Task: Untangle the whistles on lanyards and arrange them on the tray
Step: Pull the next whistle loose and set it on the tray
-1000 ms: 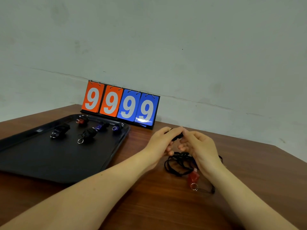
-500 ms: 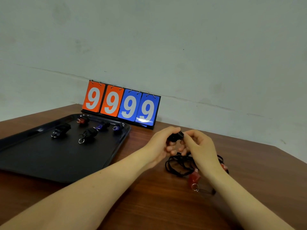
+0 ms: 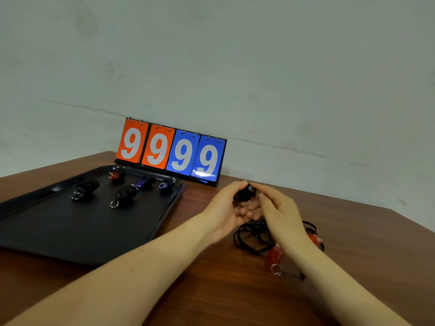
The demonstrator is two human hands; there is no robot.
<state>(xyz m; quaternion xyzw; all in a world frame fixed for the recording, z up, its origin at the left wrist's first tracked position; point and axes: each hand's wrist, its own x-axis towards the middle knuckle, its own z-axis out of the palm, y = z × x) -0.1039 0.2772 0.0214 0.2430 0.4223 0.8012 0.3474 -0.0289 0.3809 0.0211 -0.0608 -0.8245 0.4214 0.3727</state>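
Note:
My left hand [image 3: 226, 208] and my right hand [image 3: 280, 212] meet over the wooden table, both pinching a small black whistle [image 3: 246, 194] held just above it. Below them a tangle of black lanyard cords [image 3: 251, 236] lies on the table. A red whistle [image 3: 274, 255] with a metal ring sits at the near edge of the tangle, and another red whistle [image 3: 315, 238] peeks out behind my right wrist. The black tray [image 3: 58, 231] to the left holds several whistles with wound cords, among them a black one [image 3: 86, 188], another black one [image 3: 124, 194] and a red one [image 3: 115, 175].
A flip scoreboard [image 3: 171, 151] reading 9999 in orange and blue stands against the wall behind the tray. The table's right edge [image 3: 412, 222] slants away at the right. Bare wood lies in front of the tangle and the tray.
Both hands have lifted the black whistle slightly and closed more tightly round it. The tangle and red whistle on the table have stayed where they were.

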